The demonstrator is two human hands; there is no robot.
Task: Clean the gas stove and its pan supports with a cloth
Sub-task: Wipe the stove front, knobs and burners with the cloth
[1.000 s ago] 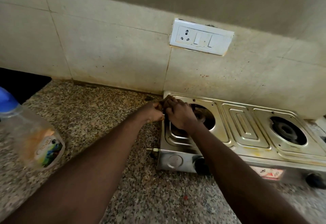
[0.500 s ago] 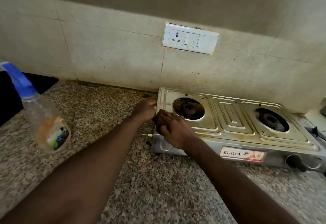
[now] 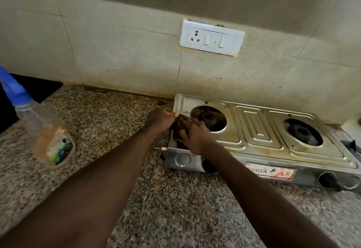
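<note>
A steel two-burner gas stove [image 3: 254, 128] sits on the granite counter against the tiled wall. Its left burner [image 3: 210, 119] and right burner [image 3: 301, 131] lie bare, with no pan supports on them. My right hand [image 3: 192, 134] presses a dark cloth [image 3: 176, 130] onto the stove's front left corner, covering most of it. My left hand [image 3: 161, 120] is curled against the stove's left rim, right beside the cloth.
A clear spray bottle [image 3: 45, 138] with a blue head stands on the counter [image 3: 117, 122] at the left. A white socket plate [image 3: 212, 38] is on the wall above the stove. Black knobs [image 3: 328, 179] line the stove's front. A dark object [image 3: 351, 146] lies at the right edge.
Both hands slid with the cloth from the stove's back left corner down its left side to the front left corner. My view pulled back and now takes in the whole stove.
</note>
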